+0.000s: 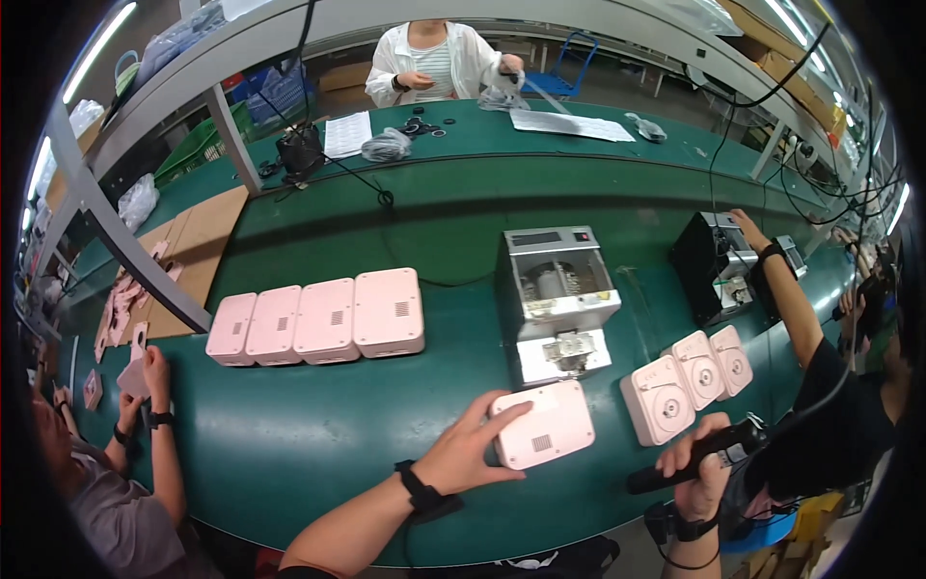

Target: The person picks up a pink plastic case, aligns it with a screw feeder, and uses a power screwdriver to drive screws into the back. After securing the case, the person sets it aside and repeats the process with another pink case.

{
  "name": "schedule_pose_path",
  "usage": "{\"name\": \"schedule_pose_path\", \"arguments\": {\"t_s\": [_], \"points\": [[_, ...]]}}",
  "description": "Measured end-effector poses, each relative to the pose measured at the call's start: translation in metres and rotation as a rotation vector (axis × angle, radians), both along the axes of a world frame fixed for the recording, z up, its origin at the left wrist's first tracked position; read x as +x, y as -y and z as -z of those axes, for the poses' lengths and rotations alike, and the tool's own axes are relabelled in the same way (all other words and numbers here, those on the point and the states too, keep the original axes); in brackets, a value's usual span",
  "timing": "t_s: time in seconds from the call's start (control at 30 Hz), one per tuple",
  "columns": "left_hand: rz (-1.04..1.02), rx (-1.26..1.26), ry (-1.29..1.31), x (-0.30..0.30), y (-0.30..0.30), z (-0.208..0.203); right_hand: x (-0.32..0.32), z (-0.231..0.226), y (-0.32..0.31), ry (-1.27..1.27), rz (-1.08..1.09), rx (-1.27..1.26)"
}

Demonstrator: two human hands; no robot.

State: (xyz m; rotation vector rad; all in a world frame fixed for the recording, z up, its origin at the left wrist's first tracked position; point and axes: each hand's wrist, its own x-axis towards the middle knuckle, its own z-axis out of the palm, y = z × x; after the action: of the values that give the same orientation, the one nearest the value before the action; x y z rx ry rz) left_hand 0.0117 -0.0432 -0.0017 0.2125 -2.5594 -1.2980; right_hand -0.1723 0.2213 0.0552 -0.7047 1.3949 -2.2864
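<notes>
My left hand (465,442) grips the left edge of a pink plastic case (555,434), fingers on its top and thumb along the near side. The case lies back-up on the green table, showing a small square grille and corner screw holes. My right hand (702,470) is wrapped round a black electric screwdriver (728,452), held off to the right of the case. Just beyond the case stands a silver screw feeder (559,299) with a clear cover. Right of it sit three pink cases (661,400) with turntable-like fronts facing up.
Several pink cases (391,314) form a row on the left of the green table (318,425). Co-workers sit at left, right and across; the right one's hand (748,230) touches a black machine (712,270). Cardboard (207,236) with pink pieces lies far left. Cables hang overhead.
</notes>
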Motion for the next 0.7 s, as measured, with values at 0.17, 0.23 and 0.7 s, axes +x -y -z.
{"name": "schedule_pose_path", "arguments": {"t_s": [0.17, 0.23, 0.7], "points": [[0.002, -0.027, 0.059, -0.006, -0.012, -0.006, -0.008, -0.027, -0.005, -0.008, -0.138, 0.163], [0.042, -0.116, -0.011, -0.014, -0.011, 0.0, -0.013, -0.039, 0.008, -0.067, -0.144, 0.111], [0.007, -0.118, -0.048, -0.022, -0.006, 0.001, 0.019, -0.082, 0.081, -0.152, -0.303, 0.113]]}}
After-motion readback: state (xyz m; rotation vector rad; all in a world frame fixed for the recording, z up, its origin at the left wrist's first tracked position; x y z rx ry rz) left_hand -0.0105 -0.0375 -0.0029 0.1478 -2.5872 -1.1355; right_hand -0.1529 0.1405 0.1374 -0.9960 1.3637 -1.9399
